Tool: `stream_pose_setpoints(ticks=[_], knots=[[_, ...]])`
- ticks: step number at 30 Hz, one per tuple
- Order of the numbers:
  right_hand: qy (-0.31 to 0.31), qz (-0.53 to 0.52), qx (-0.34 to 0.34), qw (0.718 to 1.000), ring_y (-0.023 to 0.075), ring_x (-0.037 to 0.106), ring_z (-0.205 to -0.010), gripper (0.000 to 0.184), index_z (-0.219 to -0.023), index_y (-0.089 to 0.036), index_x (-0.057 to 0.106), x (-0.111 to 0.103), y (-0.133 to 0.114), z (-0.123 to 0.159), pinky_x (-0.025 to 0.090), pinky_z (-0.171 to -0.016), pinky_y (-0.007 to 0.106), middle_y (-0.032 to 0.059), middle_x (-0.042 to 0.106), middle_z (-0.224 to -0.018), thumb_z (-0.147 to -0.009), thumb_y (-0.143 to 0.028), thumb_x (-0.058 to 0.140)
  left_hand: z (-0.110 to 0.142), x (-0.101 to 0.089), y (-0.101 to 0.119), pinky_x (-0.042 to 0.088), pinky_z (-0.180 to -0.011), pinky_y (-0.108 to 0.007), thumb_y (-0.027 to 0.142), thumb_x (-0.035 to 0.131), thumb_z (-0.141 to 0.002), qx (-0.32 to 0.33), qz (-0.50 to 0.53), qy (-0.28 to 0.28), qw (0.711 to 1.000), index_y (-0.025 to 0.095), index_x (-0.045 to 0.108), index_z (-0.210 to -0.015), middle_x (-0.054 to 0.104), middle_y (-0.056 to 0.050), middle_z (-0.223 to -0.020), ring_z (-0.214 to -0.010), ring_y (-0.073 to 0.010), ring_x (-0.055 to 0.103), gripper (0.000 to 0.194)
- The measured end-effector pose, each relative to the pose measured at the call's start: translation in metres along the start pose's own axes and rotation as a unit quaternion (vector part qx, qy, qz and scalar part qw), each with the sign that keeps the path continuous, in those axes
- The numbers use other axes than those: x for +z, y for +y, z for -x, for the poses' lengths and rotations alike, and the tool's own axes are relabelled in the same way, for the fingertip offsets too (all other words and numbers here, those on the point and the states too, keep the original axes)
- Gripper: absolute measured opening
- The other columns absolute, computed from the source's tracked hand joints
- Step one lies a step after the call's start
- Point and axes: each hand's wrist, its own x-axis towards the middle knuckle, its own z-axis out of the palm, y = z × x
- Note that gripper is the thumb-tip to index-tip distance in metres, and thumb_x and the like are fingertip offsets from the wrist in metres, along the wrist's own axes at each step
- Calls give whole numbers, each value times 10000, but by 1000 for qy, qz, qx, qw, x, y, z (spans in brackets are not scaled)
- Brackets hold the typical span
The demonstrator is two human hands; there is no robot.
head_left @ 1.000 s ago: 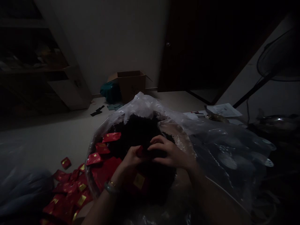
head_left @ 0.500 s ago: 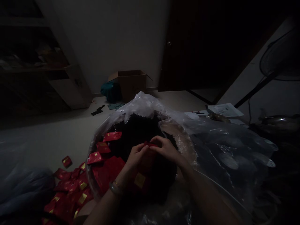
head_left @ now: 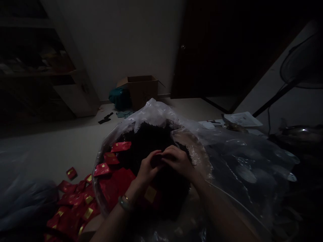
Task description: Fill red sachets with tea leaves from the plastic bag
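Over a heap of dark, loose, dry leaf-like material [head_left: 148, 137], my left hand [head_left: 147, 168] and my right hand [head_left: 178, 161] meet at their fingertips. Both are closed on a small red packet [head_left: 156, 162], mostly hidden by the fingers and dim in the low light. The heap lies in a round container lined with clear plastic [head_left: 153, 109]. Below my hands, a red packet with a gold label [head_left: 150, 194] shows faintly. Left of the heap, inside the liner, lie several red packets [head_left: 121, 146].
More red packets [head_left: 73, 201] are piled at the lower left, with one single packet [head_left: 71, 173] on the floor. A cardboard box [head_left: 143, 90] and a teal bag [head_left: 120, 98] stand by the wall. Clear plastic sheeting [head_left: 242, 164] spreads right; a fan [head_left: 302, 64] stands beyond.
My fingers have shifted on the red packet: the left thumb has dropped and moved off its top, and the right fingers have curled over. Less red shows between the hands. The surroundings look the same.
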Motion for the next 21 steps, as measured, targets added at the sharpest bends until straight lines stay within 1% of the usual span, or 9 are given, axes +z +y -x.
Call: stream_pose_setpoints(ticks=[2, 3, 5, 7, 8, 11, 14, 18, 21], knots=[[-35, 28, -30, 999, 167, 611, -824, 114, -951, -238, 653, 1, 4, 1, 510, -743, 303, 43, 625, -922, -885, -252, 561, 0, -3, -6, 495, -920, -354, 160, 657, -748, 32, -58, 17, 998, 214, 478, -1260, 666, -92, -1164, -1036, -200, 641, 546], [-51, 39, -33, 997, 163, 611, -836, 123, -963, -235, 647, 2, 6, 1, 511, -746, 298, 46, 615, -943, -893, -237, 546, -1, -5, -8, 497, -920, -353, 133, 629, -766, 53, -89, 26, 994, 223, 472, -1257, 655, -90, -1183, -1048, -192, 637, 523], [-82, 64, -28, 994, 156, 611, -850, 114, -961, -217, 638, 1, 9, 1, 508, -756, 286, 49, 601, -963, -884, -203, 555, -3, -11, -11, 510, -893, -330, 91, 584, -790, 101, -160, 25, 982, 225, 552, -1140, 651, -81, -1178, -1040, -183, 638, 376], [-115, 114, -14, 987, 155, 606, -854, 110, -958, -201, 631, -2, 8, 0, 499, -762, 278, 49, 598, -969, -854, -183, 599, -6, -20, -11, 527, -825, -292, 76, 555, -808, 142, -243, -4, 960, 208, 626, -932, 675, -70, -1084, -963, -177, 658, 194], [-130, 152, -6, 980, 161, 602, -860, 125, -962, -199, 630, -4, 6, 0, 491, -759, 278, 50, 601, -971, -839, -186, 623, -7, -25, -9, 531, -784, -275, 84, 556, -815, 155, -281, -20, 947, 201, 633, -858, 683, -65, -1029, -913, -174, 666, 146], [-167, 282, 23, 944, 193, 588, -884, 150, -963, -213, 636, -10, -5, -3, 462, -721, 285, 56, 617, -973, -817, -235, 663, -8, -38, -1, 525, -725, -258, 146, 598, -824, 179, -360, -60, 914, 195, 629, -819, 686, -54, -936, -821, -170, 665, 58], [-194, 356, 48, 913, 209, 587, -872, 110, -919, -218, 649, -11, -17, -6, 436, -672, 282, 61, 632, -951, -824, -273, 659, -8, -44, 5, 519, -724, -259, 191, 616, -832, 188, -386, -92, 898, 193, 630, -872, 685, -50, -921, -799, -169, 660, 42], [-216, 393, 85, 890, 225, 612, -871, 170, -988, -232, 644, -6, -27, -6, 433, -656, 289, 68, 649, -966, -835, -304, 655, -7, -44, 7, 518, -724, -255, 198, 585, -857, 184, -381, -110, 899, 199, 642, -895, 684, -53, -963, -800, -164, 661, 69], [-222, 413, 127, 874, 238, 634, -858, 154, -982, -238, 652, -2, -30, -5, 438, -643, 294, 76, 666, -921, -861, -327, 621, -8, -42, 5, 525, -708, -247, 188, 557, -871, 182, -395, -119, 892, 194, 650, -893, 682, -58, -978, -782, -155, 666, 96]])
